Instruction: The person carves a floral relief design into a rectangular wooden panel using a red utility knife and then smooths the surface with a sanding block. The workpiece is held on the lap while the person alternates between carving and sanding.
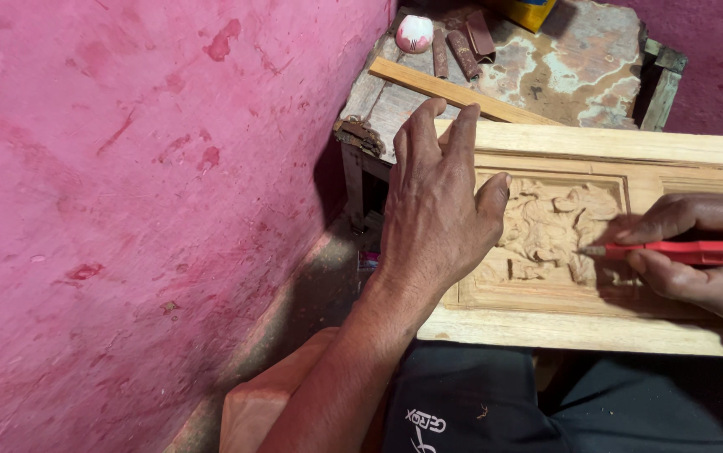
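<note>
A pale wooden panel point(596, 151) with a carved relief point(550, 226) in its sunken middle lies across my lap. My left hand point(437, 201) rests flat on the panel's left end, fingers spread, thumb touching the edge of the carving. My right hand point(705, 260) comes in from the right edge and grips a red pencil point(680, 252). The pencil's tip touches the right side of the carved relief. Part of my right hand is cut off by the frame.
A pink painted wall point(143, 210) fills the left. Behind the panel stands a worn wooden bench point(571, 59) holding a loose wooden strip point(454, 91), rolled brown sandpaper pieces point(462, 46), a small white and pink round object point(414, 33) and a yellow container point(525, 10).
</note>
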